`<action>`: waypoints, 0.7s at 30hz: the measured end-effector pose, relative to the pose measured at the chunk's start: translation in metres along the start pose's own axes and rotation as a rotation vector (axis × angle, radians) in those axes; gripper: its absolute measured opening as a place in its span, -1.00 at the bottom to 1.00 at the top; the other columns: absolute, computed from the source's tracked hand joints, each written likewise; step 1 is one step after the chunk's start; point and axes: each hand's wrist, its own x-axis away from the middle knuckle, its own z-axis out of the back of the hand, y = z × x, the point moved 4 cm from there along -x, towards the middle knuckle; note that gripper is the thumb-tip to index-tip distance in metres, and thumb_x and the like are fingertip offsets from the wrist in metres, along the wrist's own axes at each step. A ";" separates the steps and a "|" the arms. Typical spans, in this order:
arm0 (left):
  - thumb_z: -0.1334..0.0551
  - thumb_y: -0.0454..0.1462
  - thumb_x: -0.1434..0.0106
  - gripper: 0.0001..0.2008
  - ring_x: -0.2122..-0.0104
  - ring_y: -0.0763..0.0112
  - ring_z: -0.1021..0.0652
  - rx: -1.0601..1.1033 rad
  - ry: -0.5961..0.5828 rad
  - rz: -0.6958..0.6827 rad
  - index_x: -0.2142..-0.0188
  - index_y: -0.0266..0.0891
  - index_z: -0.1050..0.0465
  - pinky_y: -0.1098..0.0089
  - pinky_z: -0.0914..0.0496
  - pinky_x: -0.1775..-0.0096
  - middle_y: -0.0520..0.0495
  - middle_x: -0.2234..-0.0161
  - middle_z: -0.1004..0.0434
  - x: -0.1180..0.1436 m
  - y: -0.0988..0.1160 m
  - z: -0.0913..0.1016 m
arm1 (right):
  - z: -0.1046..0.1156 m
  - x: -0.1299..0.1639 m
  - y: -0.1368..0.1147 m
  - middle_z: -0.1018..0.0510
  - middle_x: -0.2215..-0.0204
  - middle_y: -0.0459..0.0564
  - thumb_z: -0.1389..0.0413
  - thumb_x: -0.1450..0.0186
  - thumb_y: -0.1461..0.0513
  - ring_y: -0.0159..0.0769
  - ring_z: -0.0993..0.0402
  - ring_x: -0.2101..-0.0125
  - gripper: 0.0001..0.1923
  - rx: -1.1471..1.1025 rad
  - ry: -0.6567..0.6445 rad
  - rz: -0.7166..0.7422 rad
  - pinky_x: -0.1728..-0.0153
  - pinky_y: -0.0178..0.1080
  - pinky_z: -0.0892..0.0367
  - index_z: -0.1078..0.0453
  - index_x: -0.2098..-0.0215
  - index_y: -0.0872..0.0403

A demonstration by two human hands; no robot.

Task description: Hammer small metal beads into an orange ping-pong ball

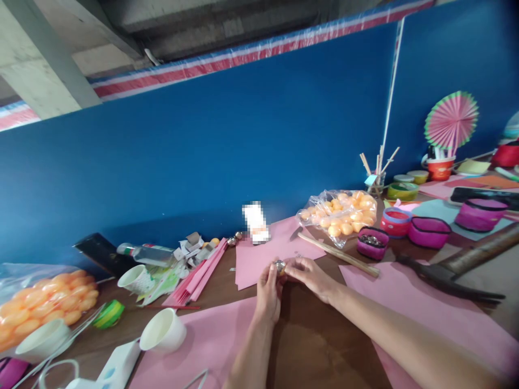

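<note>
Over the brown tabletop, my left hand (270, 289) is closed, pinching a small shiny metallic ball (280, 266) between thumb and fingers. My right hand (308, 274) meets it from the other side, its fingertips pressed together at the ball's edge. Whether a tiny piece sits in those right fingertips cannot be made out. Just beyond the hands lies a pink sheet (259, 265) with a few tiny shiny bits on it. To the right, a small purple fabric bowl (372, 243) holds small metallic pieces.
Bags of orange balls lie at back right (344, 212) and far left (48, 300). A hammer (446, 273) and a wooden stick (340, 253) lie right. Paper cups (162, 330), a power strip (117, 367), folded pink paper (203, 275) and shiny balls (235, 238) are left. A blue partition (203, 146) stands behind.
</note>
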 end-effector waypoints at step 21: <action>-0.25 -0.17 -0.03 -0.66 0.32 0.42 -0.48 -0.025 0.012 -0.004 0.20 -0.28 -0.44 0.44 -0.31 0.26 -0.11 0.27 -0.50 0.002 0.000 -0.001 | 0.005 -0.002 0.004 -0.45 0.42 -0.05 -0.18 -0.02 0.08 -0.28 -0.37 0.34 -0.70 0.073 0.107 -0.013 0.25 -0.22 -0.27 -0.36 0.38 0.12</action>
